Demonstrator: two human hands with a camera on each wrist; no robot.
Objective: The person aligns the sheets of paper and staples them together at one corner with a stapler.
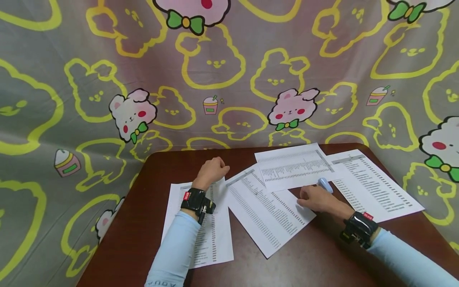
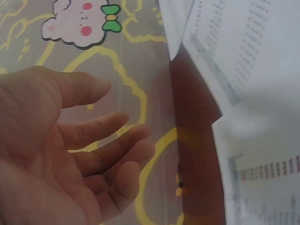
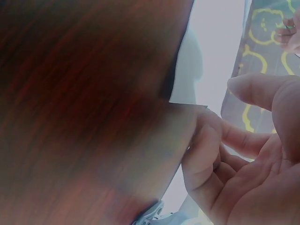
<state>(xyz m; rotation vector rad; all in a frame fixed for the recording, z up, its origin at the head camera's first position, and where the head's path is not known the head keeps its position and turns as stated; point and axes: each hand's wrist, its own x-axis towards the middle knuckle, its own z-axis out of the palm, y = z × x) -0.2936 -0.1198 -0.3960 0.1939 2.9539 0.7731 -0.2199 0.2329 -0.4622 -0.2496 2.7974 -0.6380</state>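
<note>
My left hand (image 1: 212, 173) hovers over the top of the left printed sheet (image 1: 222, 239), its fingers loosely bent and holding nothing. In the left wrist view the thumb of this hand (image 2: 61, 145) stands apart from the fingers. My right hand (image 1: 317, 199) is beside the right edge of the middle sheet (image 1: 263, 215). Its fingers are loosely curled, with the thumb apart, in the right wrist view (image 3: 243, 159); whether they touch the paper I cannot tell. Just beyond it lies a small light blue thing (image 1: 325, 185) with a metal end, perhaps a stapler.
Another printed sheet (image 1: 290, 165) overlaps the top of the middle one. On the right lies a further sheet (image 1: 376, 187). All rest on a dark red-brown table (image 1: 305, 259), with a cartoon-patterned cloth (image 1: 233, 71) hanging behind and at the sides.
</note>
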